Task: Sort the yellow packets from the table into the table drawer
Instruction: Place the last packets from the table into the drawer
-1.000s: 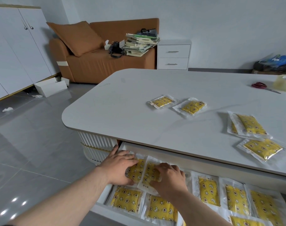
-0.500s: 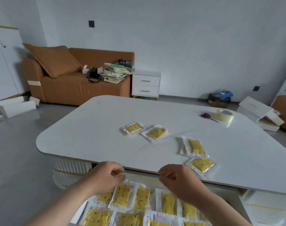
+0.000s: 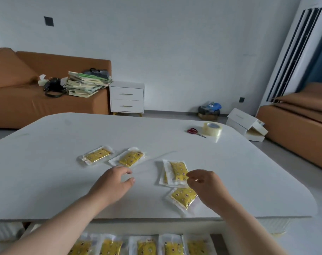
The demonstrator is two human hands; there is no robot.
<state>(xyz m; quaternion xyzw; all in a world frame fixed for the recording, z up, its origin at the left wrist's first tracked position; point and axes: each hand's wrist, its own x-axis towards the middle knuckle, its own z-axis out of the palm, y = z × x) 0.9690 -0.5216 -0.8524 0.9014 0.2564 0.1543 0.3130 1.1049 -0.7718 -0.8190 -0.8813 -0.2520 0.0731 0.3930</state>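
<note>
Yellow packets [image 3: 131, 158] lie flat on the white bench [image 3: 64, 181]: two slant up to the right, one points straight away, the nearest sits askew. More line the open drawer [image 3: 216, 242] below, long axes pointing away. The left grip [image 3: 114, 183] and right grip [image 3: 208, 188] hover loosely curled, holding nothing, the right overlapping the nearest packet. Scissors [image 3: 194, 131] and a tape roll [image 3: 211, 128] sit well beyond.
</note>
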